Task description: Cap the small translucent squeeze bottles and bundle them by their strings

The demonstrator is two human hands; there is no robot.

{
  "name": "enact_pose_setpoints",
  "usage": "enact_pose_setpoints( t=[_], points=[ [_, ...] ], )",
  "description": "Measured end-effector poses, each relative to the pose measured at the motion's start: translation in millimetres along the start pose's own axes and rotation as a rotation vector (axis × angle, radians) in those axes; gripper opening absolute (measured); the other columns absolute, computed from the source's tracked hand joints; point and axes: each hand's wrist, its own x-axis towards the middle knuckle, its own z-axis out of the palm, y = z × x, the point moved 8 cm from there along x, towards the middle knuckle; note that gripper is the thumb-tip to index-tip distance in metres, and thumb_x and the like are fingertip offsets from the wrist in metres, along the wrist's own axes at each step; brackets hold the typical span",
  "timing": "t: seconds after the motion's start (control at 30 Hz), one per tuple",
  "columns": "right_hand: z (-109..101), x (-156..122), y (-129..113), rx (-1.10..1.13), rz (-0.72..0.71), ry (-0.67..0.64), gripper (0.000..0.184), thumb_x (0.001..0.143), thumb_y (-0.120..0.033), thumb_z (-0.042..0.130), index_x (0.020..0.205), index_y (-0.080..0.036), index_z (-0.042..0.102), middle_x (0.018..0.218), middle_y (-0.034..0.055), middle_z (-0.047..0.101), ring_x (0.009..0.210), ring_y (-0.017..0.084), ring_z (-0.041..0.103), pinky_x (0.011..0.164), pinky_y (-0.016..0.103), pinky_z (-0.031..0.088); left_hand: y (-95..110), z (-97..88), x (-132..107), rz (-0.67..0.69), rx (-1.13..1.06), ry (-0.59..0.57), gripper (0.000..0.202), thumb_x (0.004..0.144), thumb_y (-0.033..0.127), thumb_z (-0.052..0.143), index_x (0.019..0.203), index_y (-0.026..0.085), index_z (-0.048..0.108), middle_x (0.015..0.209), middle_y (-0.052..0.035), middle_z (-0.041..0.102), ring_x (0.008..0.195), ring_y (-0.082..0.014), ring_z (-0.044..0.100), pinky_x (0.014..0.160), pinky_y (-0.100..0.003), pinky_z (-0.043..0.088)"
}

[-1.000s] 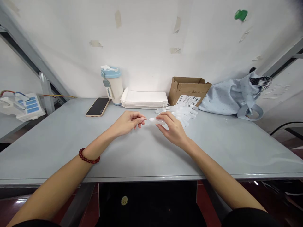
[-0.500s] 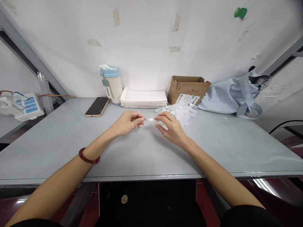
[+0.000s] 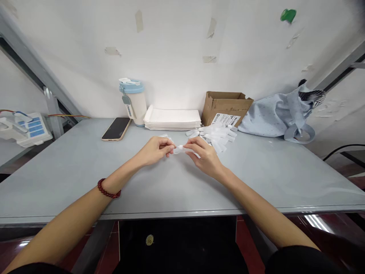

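Over the middle of the grey table, my right hand (image 3: 203,154) has its fingers closed around a small translucent white plastic piece (image 3: 180,148). My left hand (image 3: 156,150) pinches a thin end at that piece's left side. What exactly lies between the left fingertips is too small to make out. Both sets of fingertips are close together, with the white piece between them. Just behind my right hand lies a loose pile of similar translucent white plastic pieces (image 3: 219,134). Behind the left fingers, a bit of clear plastic (image 3: 164,136) shows.
Along the wall stand a phone (image 3: 116,128), a cream tumbler with a blue lid (image 3: 137,104), a stack of white envelopes (image 3: 172,118), an open cardboard box (image 3: 226,108) and a light blue cloth bag (image 3: 268,116). A white device (image 3: 31,127) sits at far left.
My right fingertips have shifted slightly left along the white piece, nearer to my left fingers. The left hand has dropped slightly. The pile looks the same.
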Motion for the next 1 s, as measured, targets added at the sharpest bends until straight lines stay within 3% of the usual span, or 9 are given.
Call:
enact_pose_setpoints(
  t=[0.3,0.53,0.63,0.73,0.83,1.0],
  points=[
    [1,-1,1,0.006,-0.025,0.03,0.015,0.091,-0.015,0.051,0.1,-0.019,0.063,0.095,0.0092,0.061,0.08,0.016,0.061,0.065,0.028,0.052,0,2.9,0,-0.014,-0.035,-0.011,0.019,0.082,0.031,0.057,0.076,0.014,0.064,0.069,-0.0017,0.062,0.059,-0.0106,0.053,0.053,-0.023,0.039],
    [-2,4,7,0.06,0.068,0.03,0.015,0.092,-0.026,0.055,0.104,-0.019,0.06,0.098,0.0103,0.061,0.089,0.019,0.061,0.073,0.032,0.052,9,0.0,-4,0.011,-0.094,0.011,0.022,0.083,0.034,0.059,0.08,0.014,0.065,0.072,-0.0022,0.063,0.06,-0.0103,0.053,0.056,-0.023,0.04],
    [-6,6,15,0.141,0.181,0.036,0.027,0.087,-0.036,0.062,0.106,-0.017,0.059,0.094,0.0088,0.063,0.077,0.017,0.059,0.068,0.031,0.05,10,-7.1,-4,0.032,-0.116,0.059,0.023,0.083,0.036,0.06,0.083,0.013,0.066,0.073,-0.0022,0.062,0.06,-0.0102,0.054,0.057,-0.023,0.041],
    [-6,4,29,0.27,0.395,-0.006,0.034,0.086,-0.043,0.061,0.104,-0.014,0.061,0.075,0.0026,0.059,0.06,0.013,0.051,0.058,0.028,0.045,10,-13.5,-4,0.059,-0.115,0.109,0.024,0.083,0.036,0.06,0.083,0.014,0.066,0.074,-0.0025,0.063,0.061,-0.0106,0.054,0.059,-0.024,0.042],
    [-4,1,38,0.409,0.56,-0.038,0.034,0.088,-0.044,0.056,0.101,-0.013,0.064,0.068,0.0003,0.056,0.057,0.011,0.047,0.054,0.026,0.04,10,-13.8,-4,0.073,-0.1,0.124,0.024,0.083,0.036,0.059,0.083,0.014,0.067,0.074,-0.0028,0.062,0.063,-0.0113,0.055,0.06,-0.025,0.042],
    [-2,-3,43,0.541,0.672,-0.025,0.037,0.083,-0.046,0.061,0.099,-0.014,0.067,0.068,0.0004,0.058,0.055,0.01,0.047,0.053,0.025,0.039,12,-9.3,-6,0.095,-0.06,0.155,0.02,0.083,0.032,0.058,0.081,0.014,0.066,0.073,-0.003,0.063,0.063,-0.0117,0.055,0.06,-0.025,0.043]
  ],
)
